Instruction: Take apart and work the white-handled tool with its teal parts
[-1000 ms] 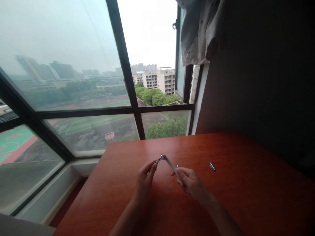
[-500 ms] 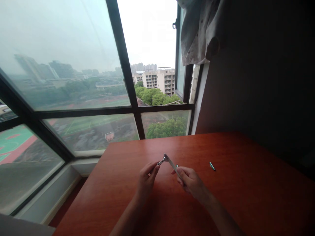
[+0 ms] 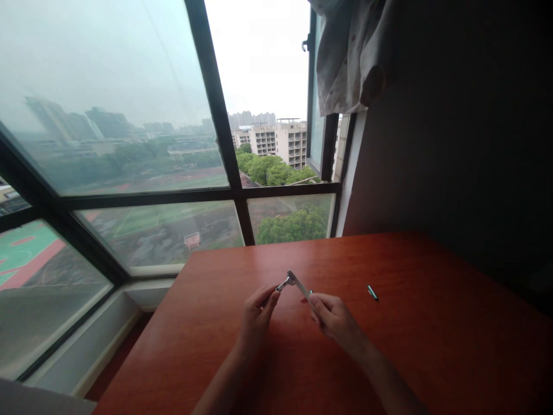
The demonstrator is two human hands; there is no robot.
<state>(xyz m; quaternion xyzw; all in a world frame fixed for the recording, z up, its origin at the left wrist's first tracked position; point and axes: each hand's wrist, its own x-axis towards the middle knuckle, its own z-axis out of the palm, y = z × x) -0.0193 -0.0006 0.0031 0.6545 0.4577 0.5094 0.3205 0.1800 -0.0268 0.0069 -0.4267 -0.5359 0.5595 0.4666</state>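
Observation:
Both my hands are raised just above a reddish wooden table [image 3: 432,346]. My right hand [image 3: 334,317] is closed round the lower end of a slim silver pen barrel [image 3: 300,286] that slants up to the left. My left hand [image 3: 257,314] pinches a small metal piece [image 3: 283,283] at the barrel's upper tip. A tiny green bit [image 3: 310,291] shows just behind my right fingers. A short green pen piece [image 3: 372,293] lies loose on the table to the right of my hands.
A big window with dark frames [image 3: 220,121] fills the left and far side, over buildings and a sports field. A pale garment [image 3: 345,57] hangs at the top by a dark wall [image 3: 453,144]. The table's left edge drops to a sill.
The silver barrel and the metal piece at its tip have shifted slightly right and tilted a little. My hands have stayed almost where they were.

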